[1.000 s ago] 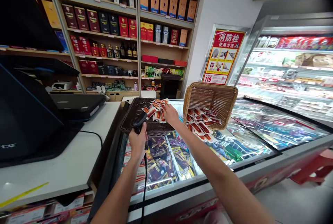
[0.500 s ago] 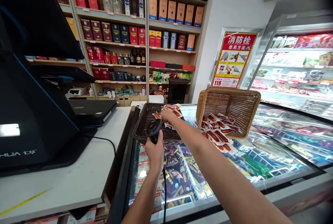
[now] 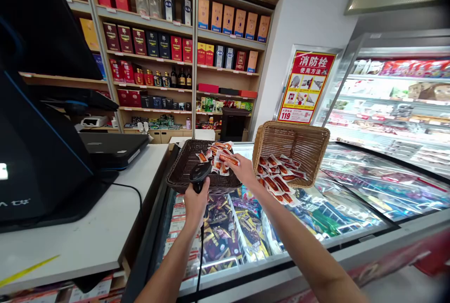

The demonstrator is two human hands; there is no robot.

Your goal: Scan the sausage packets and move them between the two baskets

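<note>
My left hand (image 3: 196, 202) is wrapped round the handle of a black barcode scanner (image 3: 199, 171), its cord hanging down. In my right hand (image 3: 244, 170) is a packaged sausage (image 3: 228, 158), gripped at its right end just above the dark woven basket (image 3: 177, 171). Several more wrapped sausages (image 3: 220, 147) lie in that basket, towards its right side. A tan wicker basket (image 3: 312, 148) rests tipped on its side to the right, with packaged sausages (image 3: 277, 183) inside and spilling out of its opening.
Both baskets stand on a glass-topped freezer (image 3: 225, 272) holding packaged goods. A white counter (image 3: 87, 218) with a black checkout terminal (image 3: 45, 153) is on the left. Shelves of boxed bottles (image 3: 190, 28) line the back, and a lit refrigerated display (image 3: 397, 92) stands at right.
My right hand has lifted from among the sausages in the dark basket and moved right, now holding one towards the scanner. The camera view has shifted slightly.
</note>
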